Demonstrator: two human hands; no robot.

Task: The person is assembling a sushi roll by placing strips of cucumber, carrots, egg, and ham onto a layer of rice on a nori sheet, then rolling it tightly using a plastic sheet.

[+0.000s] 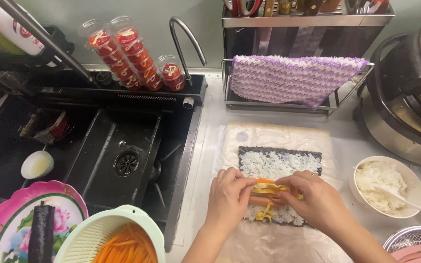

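A dark seaweed sheet [278, 152] spread with white rice [276, 164] lies on a pale rolling mat [274, 134] on the counter. Across its near part sit fillings [268, 189]: orange carrot strips, yellow egg and a pink sausage strip. My left hand [229, 197] and my right hand [314, 199] both press down on these fillings from either side, fingertips meeting over them. The near edge of the sheet is partly hidden under my hands.
A white bowl of rice [386, 187] with a spoon stands at the right. A metal strainer [417, 243] with pink strips is at the lower right. A black sink [123, 151], a colander of shredded carrot [123, 246], a floral plate [10, 224] with a finished roll [42, 234] lie at the left. A cloth [293, 78] hangs on a rack behind.
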